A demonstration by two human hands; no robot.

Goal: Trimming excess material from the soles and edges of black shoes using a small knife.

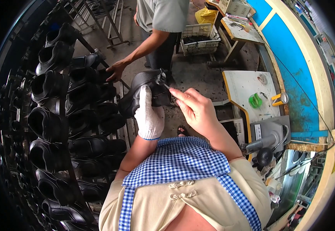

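A black leather shoe [141, 80] is held up in front of me, at the middle of the view. My left hand [151, 117], in a white knit glove with a blue cuff edge, is closed on it, thumb lying along its side. Bare and with its fingers pinched together, my right hand [196, 106] is at the shoe's right end. Something thin and dark seems to run from those fingertips to a shiny, crumpled-looking spot on the shoe; it is too small to name. The far side of the shoe is hidden.
Racks of black shoes [46, 119] fill the left side. Beyond the shoe a co-worker [161, 19] reaches a hand toward the rack. At right stand a white table [238, 82] with a green container [255, 101] and a yellow can [279, 99], and a grey machine [265, 136]. A crate [200, 47] stands farther back.
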